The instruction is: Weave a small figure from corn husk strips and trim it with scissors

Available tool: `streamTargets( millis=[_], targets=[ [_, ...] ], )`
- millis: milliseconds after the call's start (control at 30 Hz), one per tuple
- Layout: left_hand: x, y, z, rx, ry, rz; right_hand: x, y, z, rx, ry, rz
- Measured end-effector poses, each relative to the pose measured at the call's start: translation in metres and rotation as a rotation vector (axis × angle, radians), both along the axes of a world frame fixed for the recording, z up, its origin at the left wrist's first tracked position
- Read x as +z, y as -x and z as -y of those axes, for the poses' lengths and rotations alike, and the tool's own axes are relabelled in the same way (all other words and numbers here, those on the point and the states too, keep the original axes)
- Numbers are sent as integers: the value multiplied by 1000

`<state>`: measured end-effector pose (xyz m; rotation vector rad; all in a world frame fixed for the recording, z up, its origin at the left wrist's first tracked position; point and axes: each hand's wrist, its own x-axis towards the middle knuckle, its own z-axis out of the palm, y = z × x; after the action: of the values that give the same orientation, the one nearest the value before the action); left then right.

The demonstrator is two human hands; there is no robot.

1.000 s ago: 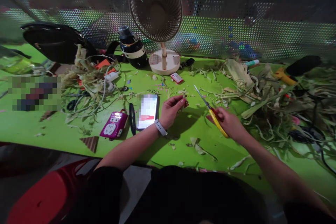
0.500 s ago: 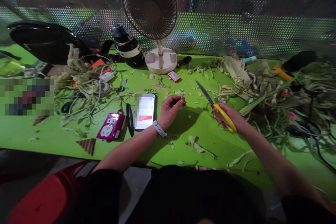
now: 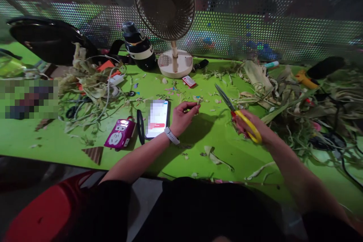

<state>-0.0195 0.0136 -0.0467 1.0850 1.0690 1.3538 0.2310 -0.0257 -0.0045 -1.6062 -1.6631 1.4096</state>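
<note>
My left hand (image 3: 183, 116), with a pale watch band (image 3: 171, 136) on the wrist, is pinched closed above the green table (image 3: 181, 162). A tiny pale scrap seems to be at its fingertips, too small to name. To the right, my right hand (image 3: 251, 123) is closed around yellow-handled scissors (image 3: 248, 124), whose blades point away and to the left. Small pale scraps lie on the table past the left fingertips. Just left of that hand is a lit phone (image 3: 157, 119). A curled strip of dry husk (image 3: 214, 155) lies between my forearms.
A fan (image 3: 175, 64) and dark bottle (image 3: 140, 51) stand at the back. Dried husk (image 3: 280, 90) is heaped at right, more husk and cables (image 3: 93, 87) at left. A purple socket block (image 3: 119, 134) sits beside the phone. A red chair (image 3: 42, 211) is below left.
The scissors and my right hand have shifted slightly right. My left hand keeps its pinch in nearly the same place. The whole view has tilted a little.
</note>
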Motion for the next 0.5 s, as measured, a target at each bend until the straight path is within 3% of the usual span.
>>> streamTargets(
  millis=[100,233,500],
  targets=[
    [1,1,-1,39,15,51,5,-1,12,219,105,-321],
    [-1,0,0,24,30,148,9,11,26,404,192,-398],
    [-3,-2,2,17,1,146,-1,28,32,375,221,-342]
  ],
)
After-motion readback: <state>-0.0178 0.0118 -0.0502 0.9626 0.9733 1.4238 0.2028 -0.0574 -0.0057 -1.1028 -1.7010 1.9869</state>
